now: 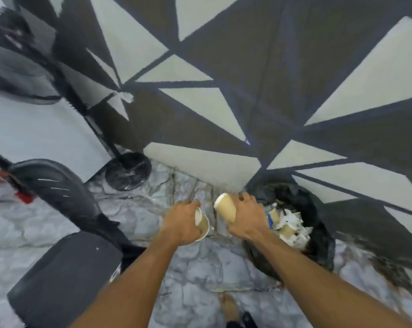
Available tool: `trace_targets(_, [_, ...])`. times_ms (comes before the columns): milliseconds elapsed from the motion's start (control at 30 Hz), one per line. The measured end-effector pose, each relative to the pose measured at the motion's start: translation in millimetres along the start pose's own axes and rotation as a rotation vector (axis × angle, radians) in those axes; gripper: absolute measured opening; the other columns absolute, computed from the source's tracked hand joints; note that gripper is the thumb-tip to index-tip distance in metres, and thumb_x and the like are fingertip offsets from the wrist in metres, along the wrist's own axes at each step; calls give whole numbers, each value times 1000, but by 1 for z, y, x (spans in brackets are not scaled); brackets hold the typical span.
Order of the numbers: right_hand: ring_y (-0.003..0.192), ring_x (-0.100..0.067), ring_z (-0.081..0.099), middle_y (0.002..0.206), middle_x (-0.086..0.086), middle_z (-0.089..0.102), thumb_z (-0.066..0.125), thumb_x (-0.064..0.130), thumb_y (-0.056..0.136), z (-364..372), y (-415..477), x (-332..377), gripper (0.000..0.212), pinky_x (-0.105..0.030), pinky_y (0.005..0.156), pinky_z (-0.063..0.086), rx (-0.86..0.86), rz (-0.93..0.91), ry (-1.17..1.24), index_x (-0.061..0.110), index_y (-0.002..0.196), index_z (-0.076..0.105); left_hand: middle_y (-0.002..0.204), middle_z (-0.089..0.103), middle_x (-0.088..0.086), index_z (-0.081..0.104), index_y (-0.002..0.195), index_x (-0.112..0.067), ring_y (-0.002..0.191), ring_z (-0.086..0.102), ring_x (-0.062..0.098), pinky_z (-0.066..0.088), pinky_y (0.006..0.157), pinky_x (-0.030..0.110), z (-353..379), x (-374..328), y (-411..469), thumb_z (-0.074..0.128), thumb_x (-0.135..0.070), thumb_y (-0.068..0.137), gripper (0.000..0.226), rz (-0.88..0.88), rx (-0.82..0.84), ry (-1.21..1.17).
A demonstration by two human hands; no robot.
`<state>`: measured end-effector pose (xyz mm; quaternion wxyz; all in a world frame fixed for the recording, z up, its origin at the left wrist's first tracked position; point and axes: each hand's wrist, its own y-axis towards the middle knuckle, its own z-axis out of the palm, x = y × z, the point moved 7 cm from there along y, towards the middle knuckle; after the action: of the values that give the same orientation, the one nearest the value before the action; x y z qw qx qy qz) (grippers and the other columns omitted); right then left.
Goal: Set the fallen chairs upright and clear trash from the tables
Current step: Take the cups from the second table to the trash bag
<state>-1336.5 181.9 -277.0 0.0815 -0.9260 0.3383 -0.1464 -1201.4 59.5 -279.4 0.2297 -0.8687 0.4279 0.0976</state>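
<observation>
Behind right hand [245, 216], bin [318, 235] half-hidden

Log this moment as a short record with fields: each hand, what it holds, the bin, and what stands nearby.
left hand: left hand gripping a paper cup, mouth facing right and down
right hand: right hand gripping a tan paper cup, white rim pointing up-left
bin: black-lined trash bin just right of the right hand, already holding cups and crumpled paper
cups vs bin: both still in hand, neither over the opening yet
nearby: dark chair at left; round table base behind it
floor: grey marble-pattern tiles
</observation>
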Motion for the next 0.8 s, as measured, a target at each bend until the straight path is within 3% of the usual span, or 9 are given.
trace_targets(233, [125, -31, 45, 135, -8, 45, 67, 49, 67, 13, -1, -188, 86, -45, 97, 46, 56, 373, 82, 20, 142, 36, 124, 56, 6, 51, 124, -19, 116, 54, 32, 48, 89, 37, 60, -161, 104, 73, -28, 72, 57, 205, 89, 31])
trace_targets(400, [120, -32, 48, 127, -10, 50, 66, 51, 66, 14, 7, -268, 77, -46, 94, 48, 41, 490, 109, 19, 132, 44, 127, 55, 6, 51, 126, -19, 118, 51, 32, 48, 94, 41, 101, -234, 150, 74, -32, 71, 62, 284, 110, 7])
trace_targets(467, [121, -33, 47, 128, -11, 49, 67, 51, 64, 12, 12, -291, 82, -48, 96, 47, 33, 529, 122, 18, 135, 41, 131, 51, 5, 47, 131, -20, 123, 47, 30, 46, 98, 42, 115, -254, 167, 75, -29, 70, 68, 295, 111, -25])
trace_targets(600, [136, -35, 32, 145, -15, 38, 74, 55, 65, 19, 23, -320, 106, -53, 106, 38, 77, 561, 126, 14, 149, 25, 148, 38, 4, 30, 150, -20, 135, 35, 30, 42, 105, 50, 139, -276, 185, 79, -36, 69, 96, 333, 151, 8])
trace_targets(800, [130, -31, 43, 138, -9, 47, 75, 38, 71, 26, 47, -260, 81, -42, 103, 44, 78, 343, 187, 19, 143, 43, 136, 48, 7, 43, 140, -18, 129, 42, 31, 46, 100, 46, 121, -218, 171, 74, -24, 71, 75, 293, 69, -6])
